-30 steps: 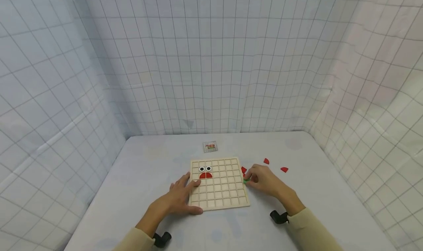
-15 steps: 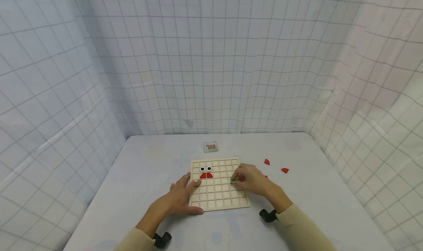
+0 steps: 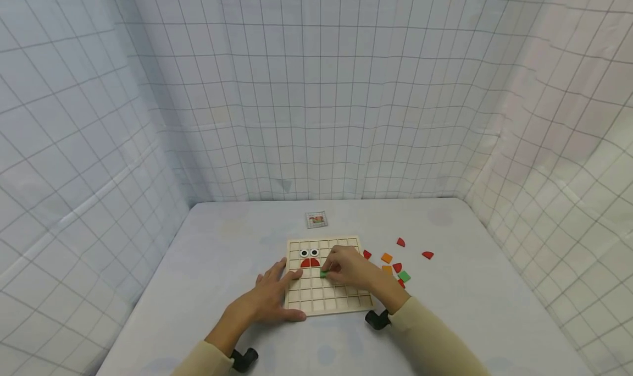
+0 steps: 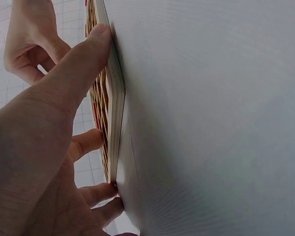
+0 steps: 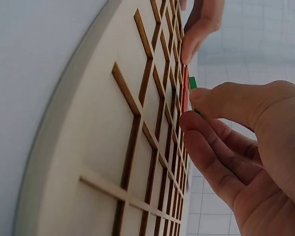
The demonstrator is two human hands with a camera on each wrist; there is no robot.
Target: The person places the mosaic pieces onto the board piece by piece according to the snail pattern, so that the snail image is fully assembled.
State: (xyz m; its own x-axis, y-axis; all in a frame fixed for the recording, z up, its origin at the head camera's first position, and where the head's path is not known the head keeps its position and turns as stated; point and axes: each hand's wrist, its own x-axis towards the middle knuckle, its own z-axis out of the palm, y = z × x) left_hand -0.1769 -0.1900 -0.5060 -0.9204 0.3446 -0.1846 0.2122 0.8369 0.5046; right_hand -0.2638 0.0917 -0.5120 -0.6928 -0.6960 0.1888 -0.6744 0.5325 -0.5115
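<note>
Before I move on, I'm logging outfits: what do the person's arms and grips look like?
The left sleeve and right sleeve are plain beige. Beside them sit a left black piece and a right black piece, both stubby and tube-like. The left grip and right grip wear no gloves. No cables show.

Smooth, matt wood forms the grid board [image 3: 317,293]. The checked curtain [image 3: 316,101] looks like creased cloth; the table [image 3: 217,255] appears matt.

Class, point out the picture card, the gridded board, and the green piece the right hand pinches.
Picture card [image 3: 316,220]: head view, middle of its face.
Gridded board [image 3: 318,305]: head view, bare square at its near edge.
Green piece [image 5: 192,82]: right wrist view, its exposed upper end.
</note>
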